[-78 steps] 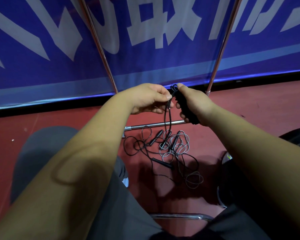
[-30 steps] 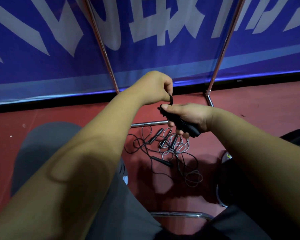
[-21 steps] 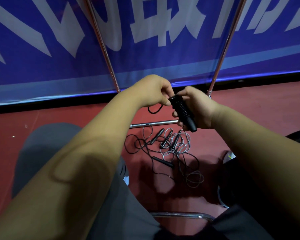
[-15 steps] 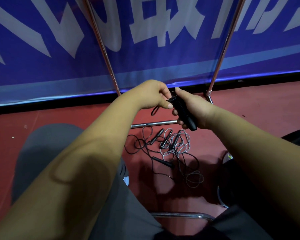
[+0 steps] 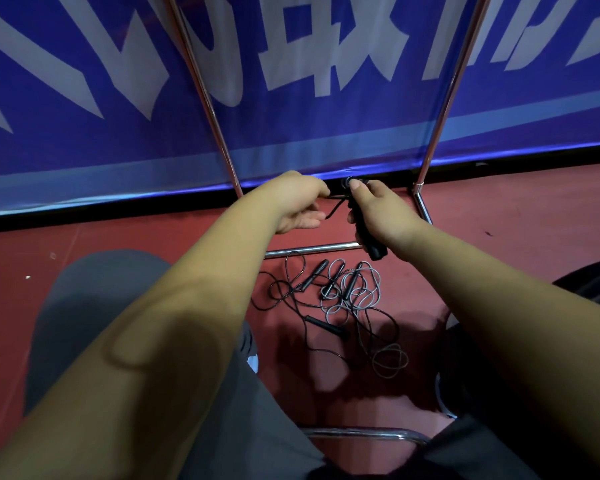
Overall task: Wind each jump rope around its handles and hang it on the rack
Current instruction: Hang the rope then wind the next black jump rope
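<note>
Two hands work one jump rope (image 5: 372, 248) at 12 o'clock: the right hand (image 5: 385, 216) grips its black handles and the left hand (image 5: 298, 202) pinches a short cord loop. Winding looks nearly finished. Next, tuck the tail and hang it on the rack (image 5: 442, 105). Loose ropes (image 5: 347, 296) lie tangled on the floor at 6 o'clock of the hands.

L hand (image 5: 300, 202) pinching rope (image 5: 336, 206), R hand (image 5: 381, 211) gripping handles (image 5: 370, 239), arms fwd

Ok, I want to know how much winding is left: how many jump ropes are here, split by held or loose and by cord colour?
Held black rope: 1
Loose black rope: 1
Loose grey rope: 1
Total: 3
</note>
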`<state>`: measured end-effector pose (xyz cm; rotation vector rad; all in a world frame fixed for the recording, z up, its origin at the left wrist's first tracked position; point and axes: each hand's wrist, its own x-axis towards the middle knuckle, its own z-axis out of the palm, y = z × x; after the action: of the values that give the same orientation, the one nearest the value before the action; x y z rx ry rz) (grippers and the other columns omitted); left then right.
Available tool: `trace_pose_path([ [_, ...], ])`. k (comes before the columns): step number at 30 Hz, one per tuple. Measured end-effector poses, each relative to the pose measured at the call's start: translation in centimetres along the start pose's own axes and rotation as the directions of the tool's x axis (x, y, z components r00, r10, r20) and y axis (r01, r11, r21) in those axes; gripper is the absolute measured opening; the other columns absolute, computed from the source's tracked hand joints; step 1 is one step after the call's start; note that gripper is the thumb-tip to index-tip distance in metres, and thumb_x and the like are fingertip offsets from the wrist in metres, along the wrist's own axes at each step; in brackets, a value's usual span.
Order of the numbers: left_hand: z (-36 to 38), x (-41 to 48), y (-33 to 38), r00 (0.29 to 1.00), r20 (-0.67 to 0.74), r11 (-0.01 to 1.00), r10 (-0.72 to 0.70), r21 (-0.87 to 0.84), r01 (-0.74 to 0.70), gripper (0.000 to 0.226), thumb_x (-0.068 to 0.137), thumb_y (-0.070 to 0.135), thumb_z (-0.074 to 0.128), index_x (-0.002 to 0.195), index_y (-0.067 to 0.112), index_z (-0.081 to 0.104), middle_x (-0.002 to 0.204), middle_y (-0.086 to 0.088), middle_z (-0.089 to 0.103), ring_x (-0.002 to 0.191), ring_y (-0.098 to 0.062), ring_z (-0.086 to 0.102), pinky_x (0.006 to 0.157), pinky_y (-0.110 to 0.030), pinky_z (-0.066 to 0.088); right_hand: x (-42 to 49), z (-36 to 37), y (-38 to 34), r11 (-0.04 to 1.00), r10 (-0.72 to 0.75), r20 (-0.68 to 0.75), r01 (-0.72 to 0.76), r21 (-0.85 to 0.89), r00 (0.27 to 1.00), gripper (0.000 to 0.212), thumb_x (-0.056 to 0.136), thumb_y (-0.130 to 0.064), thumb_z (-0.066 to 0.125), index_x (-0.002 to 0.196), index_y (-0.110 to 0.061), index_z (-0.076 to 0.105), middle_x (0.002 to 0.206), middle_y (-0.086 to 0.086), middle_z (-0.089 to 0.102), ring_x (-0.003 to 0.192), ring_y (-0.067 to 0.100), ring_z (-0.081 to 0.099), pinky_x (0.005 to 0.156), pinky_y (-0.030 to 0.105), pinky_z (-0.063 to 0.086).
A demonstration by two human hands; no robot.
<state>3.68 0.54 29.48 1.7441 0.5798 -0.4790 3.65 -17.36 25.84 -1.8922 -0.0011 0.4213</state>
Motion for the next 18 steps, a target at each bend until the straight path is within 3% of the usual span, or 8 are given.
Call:
trace_pose_path([
  [3, 0.6, -0.2, -0.2, 0.999, 0.01, 0.998, -0.039, -0.038, 0.04, 0.035, 0.105, 0.02, 0.065, 0.136, 0.007, 0.057, 0.129, -0.011, 0.063, 0.108, -0.037, 0.069, 0.099, -0.05, 0.057, -0.3, 0.2, -0.1, 1.0, -0.024, -0.001, 0.024, -0.007, 1.0, 0.042, 0.11, -0.053, 0.044, 0.12, -0.013, 0.053, 0.09, 0.009, 0.071, 0.055, 0.022, 0.062, 0.057, 0.03, 0.052],
  [8, 1.5, 0.7, -0.7, 0.994, -0.109, 0.942, 0.01, -0.331, -0.046, 0.02, 0.099, 0.001, 0.07, 0.119, -0.002, 0.067, 0.118, -0.017, 0.07, 0.104, -0.029, 0.072, 0.092, -0.048, 0.063, -0.7, 0.6, -0.6, 0.999, -0.032, 0.035, 0.032, 0.01, 0.999, 0.035, 0.112, -0.048, 0.043, 0.127, -0.017, 0.05, 0.094, 0.009, 0.072, 0.063, 0.022, 0.064, 0.067, 0.036, 0.056],
  [10, 1.6, 1.0, -0.7, 0.99, -0.136, 0.919, 0.028, -0.385, -0.079, 0.019, 0.098, -0.003, 0.069, 0.116, 0.002, 0.071, 0.099, -0.013, 0.075, 0.087, -0.022, 0.074, 0.094, -0.042, 0.062, -0.6, 0.8, -0.6, 0.999, -0.032, 0.037, 0.031, 0.02, 0.999, 0.032, 0.112, -0.044, 0.042, 0.128, -0.017, 0.049, 0.094, 0.009, 0.071, 0.065, 0.023, 0.064, 0.07, 0.039, 0.057],
  [13, 1.8, 0.8, -0.3, 0.984, -0.159, 0.884, 0.077, -0.445, -0.141, 0.023, 0.102, -0.004, 0.062, 0.119, 0.008, 0.074, 0.083, -0.006, 0.072, 0.066, -0.014, 0.069, 0.077, -0.026, 0.062, -0.5, 0.9, -0.5, 0.999, -0.037, 0.037, 0.036, 0.018, 0.999, 0.03, 0.112, -0.042, 0.042, 0.127, -0.017, 0.049, 0.092, 0.008, 0.071, 0.065, 0.023, 0.063, 0.072, 0.042, 0.058],
  [18, 1.7, 0.5, -0.1, 0.99, -0.12, 0.873, 0.077, -0.471, -0.125, 0.021, 0.103, -0.008, 0.057, 0.106, 0.009, 0.07, 0.088, -0.011, 0.072, 0.069, -0.018, 0.07, 0.068, -0.026, 0.062, -0.7, 0.8, -0.5, 0.998, -0.048, 0.03, 0.046, 0.038, 0.998, 0.027, 0.111, -0.04, 0.044, 0.127, -0.019, 0.049, 0.092, 0.007, 0.069, 0.064, 0.022, 0.062, 0.068, 0.041, 0.056],
])
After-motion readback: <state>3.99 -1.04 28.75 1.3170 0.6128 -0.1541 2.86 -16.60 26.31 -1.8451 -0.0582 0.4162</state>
